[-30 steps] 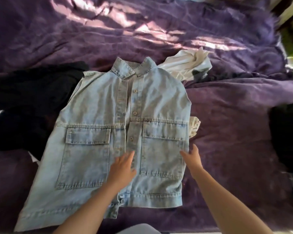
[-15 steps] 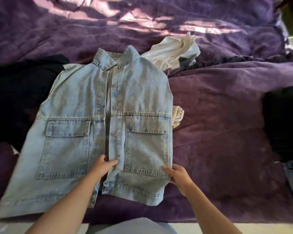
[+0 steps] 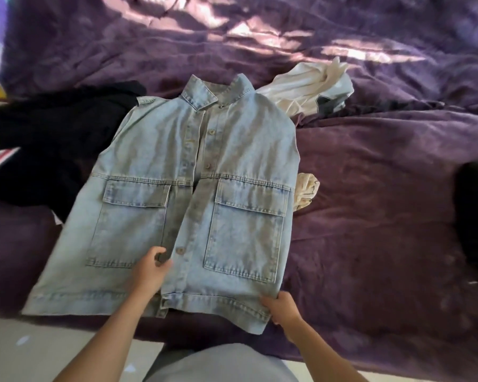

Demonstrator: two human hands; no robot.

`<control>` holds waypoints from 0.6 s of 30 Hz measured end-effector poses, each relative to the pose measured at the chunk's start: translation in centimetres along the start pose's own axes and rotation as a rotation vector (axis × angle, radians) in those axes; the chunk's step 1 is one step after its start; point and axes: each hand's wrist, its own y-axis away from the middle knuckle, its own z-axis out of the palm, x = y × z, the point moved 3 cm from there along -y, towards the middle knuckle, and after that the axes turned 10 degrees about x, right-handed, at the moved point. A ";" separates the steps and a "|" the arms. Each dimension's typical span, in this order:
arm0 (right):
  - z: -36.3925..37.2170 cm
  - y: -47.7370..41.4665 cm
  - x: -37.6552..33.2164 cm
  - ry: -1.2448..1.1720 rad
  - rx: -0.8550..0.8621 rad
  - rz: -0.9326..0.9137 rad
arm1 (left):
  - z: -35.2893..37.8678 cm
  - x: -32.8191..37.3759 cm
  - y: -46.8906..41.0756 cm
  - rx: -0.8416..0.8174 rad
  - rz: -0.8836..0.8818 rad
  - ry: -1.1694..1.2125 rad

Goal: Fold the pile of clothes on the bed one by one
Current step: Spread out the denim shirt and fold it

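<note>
Head view: left hand [image 3: 149, 271], right hand [image 3: 283, 308] tight on denim vest [image 3: 232, 150]; black garment [image 3: 53, 139], white shirt [image 3: 301, 86] beside.

One head-worn wide-angle view — looking down and forward over the bed [image 3: 384, 216] from its near edge, close in.

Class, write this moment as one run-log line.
item: denim top, front up on bed, not yet folded | left hand: pinches front opening edge | right hand: grips lower hem corner
</note>
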 end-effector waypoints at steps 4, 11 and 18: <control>0.8 0.2 1.0 -0.231 0.063 0.031 | 2.5 -2.6 2.1 -0.283 -0.231 0.185; 0.8 1.3 1.7 -0.098 0.156 0.019 | 2.3 -3.9 2.3 -0.225 -0.036 0.055; 2.8 2.8 2.2 0.102 0.390 0.086 | 2.4 -3.6 3.0 -0.211 0.107 -0.397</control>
